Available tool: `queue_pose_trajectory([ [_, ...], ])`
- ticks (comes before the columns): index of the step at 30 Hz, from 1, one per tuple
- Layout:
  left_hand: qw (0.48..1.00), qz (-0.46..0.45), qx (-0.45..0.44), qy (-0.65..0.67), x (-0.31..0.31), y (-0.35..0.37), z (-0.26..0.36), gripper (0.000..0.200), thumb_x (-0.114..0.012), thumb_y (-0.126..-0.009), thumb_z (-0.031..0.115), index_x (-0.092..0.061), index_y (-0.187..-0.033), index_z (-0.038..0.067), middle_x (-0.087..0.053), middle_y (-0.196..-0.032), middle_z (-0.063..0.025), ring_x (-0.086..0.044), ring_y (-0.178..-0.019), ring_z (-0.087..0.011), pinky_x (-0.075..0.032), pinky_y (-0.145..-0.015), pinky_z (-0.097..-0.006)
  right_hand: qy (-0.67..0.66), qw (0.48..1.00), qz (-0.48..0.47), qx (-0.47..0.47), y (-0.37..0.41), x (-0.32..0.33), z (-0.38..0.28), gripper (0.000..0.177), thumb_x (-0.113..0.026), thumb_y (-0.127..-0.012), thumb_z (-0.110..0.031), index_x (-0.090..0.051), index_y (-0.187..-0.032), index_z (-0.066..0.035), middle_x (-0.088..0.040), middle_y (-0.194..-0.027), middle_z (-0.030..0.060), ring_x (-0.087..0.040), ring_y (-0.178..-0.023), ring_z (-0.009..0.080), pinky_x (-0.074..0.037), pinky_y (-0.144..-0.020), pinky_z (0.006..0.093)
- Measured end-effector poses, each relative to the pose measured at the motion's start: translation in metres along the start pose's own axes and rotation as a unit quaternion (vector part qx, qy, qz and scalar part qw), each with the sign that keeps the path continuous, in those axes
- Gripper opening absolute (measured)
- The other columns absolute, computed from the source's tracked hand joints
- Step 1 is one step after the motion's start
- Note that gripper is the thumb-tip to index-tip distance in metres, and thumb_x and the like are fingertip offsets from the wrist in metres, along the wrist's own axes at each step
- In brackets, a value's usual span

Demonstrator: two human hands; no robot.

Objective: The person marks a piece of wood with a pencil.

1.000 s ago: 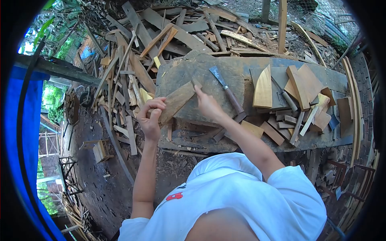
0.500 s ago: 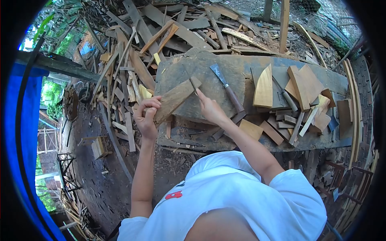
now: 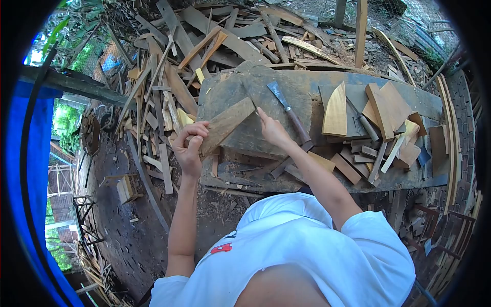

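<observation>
My left hand [image 3: 189, 147] is closed around the near end of a flat brown piece of wood [image 3: 227, 124]. The piece slants up to the right over the worn wooden bench top [image 3: 291, 135]. In my right hand [image 3: 274, 132] is a thin, dark, blade-like tool [image 3: 250, 96], its handle mostly hidden by the fingers. The tool runs along the far end of the wood; whether it touches is too fine to tell. Right of that hand lies a wide-bladed chisel [image 3: 290, 114] with a brown handle, blade pointing away.
A pale pointed wood piece [image 3: 335, 110], a second handled tool [image 3: 367, 127] and several offcuts [image 3: 358, 162] lie on the bench's right side. Behind it is a heap of scrap planks [image 3: 230, 41]. An upright post [image 3: 361, 33] stands at the far edge.
My right hand and the blade-like tool have shifted slightly right, from across the wood's end to its edge. The wood has moved a little right with my left hand.
</observation>
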State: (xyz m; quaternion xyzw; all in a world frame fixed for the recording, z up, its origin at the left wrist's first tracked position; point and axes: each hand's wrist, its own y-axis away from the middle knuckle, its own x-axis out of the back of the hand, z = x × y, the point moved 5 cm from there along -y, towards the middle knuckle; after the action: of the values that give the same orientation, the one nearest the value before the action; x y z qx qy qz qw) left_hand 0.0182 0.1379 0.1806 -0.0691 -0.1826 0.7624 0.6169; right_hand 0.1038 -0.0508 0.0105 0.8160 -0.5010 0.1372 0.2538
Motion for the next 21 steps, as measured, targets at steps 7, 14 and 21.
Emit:
queue_pose_trajectory([
  [7,0.999,0.046,0.018,0.024,0.012,0.004,-0.009,0.010,-0.051,-0.080,0.003,-0.061,-0.080,-0.001,-0.063,-0.086,-0.0100,-0.060,-0.100,-0.0258,-0.042,-0.098,-0.0403,0.025,0.996,0.018,0.085,0.041,0.000,-0.037,0.051,-0.038,-0.097,-0.017,-0.031,-0.148,-0.017,-0.061,-0.098,0.0357,-0.059,-0.093,0.0514,-0.046,-0.083,0.0553],
  [14,0.998,0.042,0.025,0.025,0.012,0.001,-0.010,0.010,-0.051,-0.081,0.003,-0.060,-0.080,-0.001,-0.064,-0.086,-0.0106,-0.060,-0.101,-0.0272,-0.041,-0.100,-0.0412,0.066,0.997,-0.027,0.041,0.039,0.005,-0.068,0.055,-0.041,-0.094,-0.015,-0.031,-0.148,-0.016,-0.065,-0.093,0.0302,-0.065,-0.084,0.0458,-0.051,-0.076,0.0550],
  [21,0.993,0.089,0.039,0.063,0.023,0.004,-0.020,0.012,-0.049,-0.080,-0.001,-0.061,-0.081,-0.002,-0.063,-0.086,-0.0109,-0.061,-0.101,-0.0275,-0.041,-0.100,-0.0409,0.073,0.992,0.022,0.096,0.021,-0.007,-0.053,0.056,-0.041,-0.095,-0.015,-0.030,-0.149,-0.023,-0.062,-0.078,0.0321,-0.062,-0.077,0.0499,-0.048,-0.073,0.0571],
])
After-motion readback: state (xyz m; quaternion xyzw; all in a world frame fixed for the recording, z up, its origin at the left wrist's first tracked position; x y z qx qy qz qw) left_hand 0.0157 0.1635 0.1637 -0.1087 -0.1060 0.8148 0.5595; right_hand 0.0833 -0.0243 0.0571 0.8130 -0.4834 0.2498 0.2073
